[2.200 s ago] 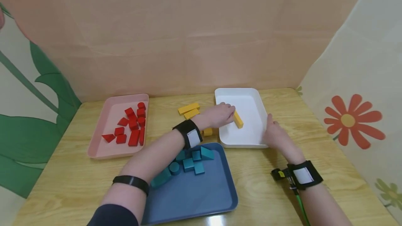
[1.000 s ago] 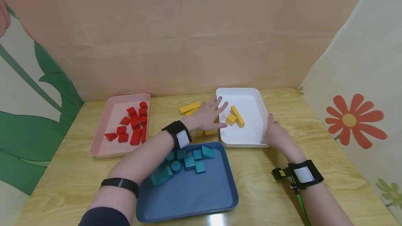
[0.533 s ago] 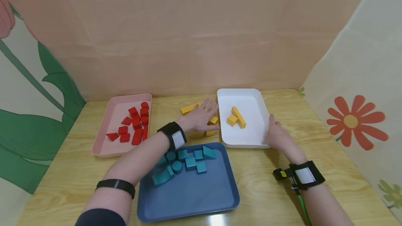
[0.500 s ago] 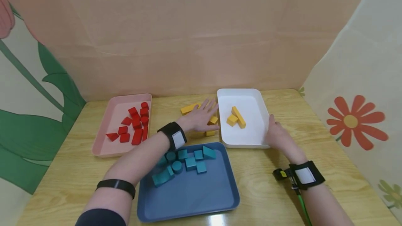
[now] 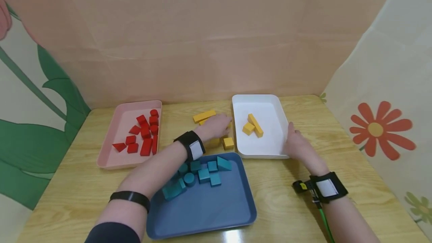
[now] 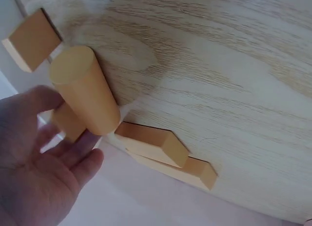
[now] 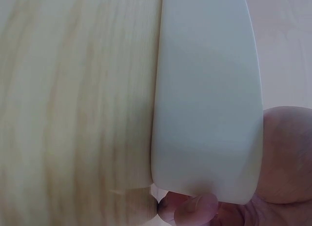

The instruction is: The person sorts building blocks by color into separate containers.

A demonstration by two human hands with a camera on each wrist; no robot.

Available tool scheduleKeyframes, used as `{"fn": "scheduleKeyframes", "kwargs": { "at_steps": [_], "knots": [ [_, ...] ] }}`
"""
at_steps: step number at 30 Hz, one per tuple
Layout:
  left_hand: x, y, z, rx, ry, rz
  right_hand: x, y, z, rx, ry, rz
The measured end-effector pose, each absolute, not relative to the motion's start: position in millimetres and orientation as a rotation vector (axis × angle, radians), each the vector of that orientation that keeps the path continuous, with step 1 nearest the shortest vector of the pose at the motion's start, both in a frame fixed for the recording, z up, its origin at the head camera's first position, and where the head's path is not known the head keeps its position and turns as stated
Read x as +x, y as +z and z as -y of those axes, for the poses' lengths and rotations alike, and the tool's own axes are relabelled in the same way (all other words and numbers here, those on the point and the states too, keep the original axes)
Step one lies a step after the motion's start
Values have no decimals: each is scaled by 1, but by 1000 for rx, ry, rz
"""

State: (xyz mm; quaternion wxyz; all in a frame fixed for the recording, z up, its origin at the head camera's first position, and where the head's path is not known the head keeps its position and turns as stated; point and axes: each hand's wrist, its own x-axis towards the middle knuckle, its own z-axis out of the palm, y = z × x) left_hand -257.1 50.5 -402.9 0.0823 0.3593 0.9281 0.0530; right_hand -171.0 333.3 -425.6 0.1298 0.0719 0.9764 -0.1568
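My left hand is over the yellow blocks left of the white tray. In the left wrist view its thumb and curled fingers pinch a small yellow block, partly hidden behind an upright yellow cylinder. Two yellow bars lie beyond, and a yellow cube sits nearer the blue tray. My right hand grips the white tray's right side near its front corner; fingertips press the outer wall in the right wrist view. Inside that tray are a yellow cube and a yellow bar.
A pink tray at the left holds several red blocks. In front, a blue tray carries several teal blocks under the left forearm. A papered wall closes the table's back; patterned sheets flank both sides.
The left hand released a yellow cube into the white tray, drew back left with spread fingers, and now curls them on a small block among the yellow ones. The right hand keeps its place.
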Motion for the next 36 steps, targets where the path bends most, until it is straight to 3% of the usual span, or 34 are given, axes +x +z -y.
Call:
{"fn": "scheduleKeyframes", "kwargs": {
  "at_steps": [4,12,36],
  "knots": [
    [-259,-402,-51,1016,337,-2821,-171,-426,-333,213,-463,-2836],
    [-255,-393,-56,1145,376,-2800,-171,-427,-334,212,-456,-2831],
    [-226,-397,-102,1490,18,-2712,-168,-422,-331,191,-461,-2852]
  ]
}}
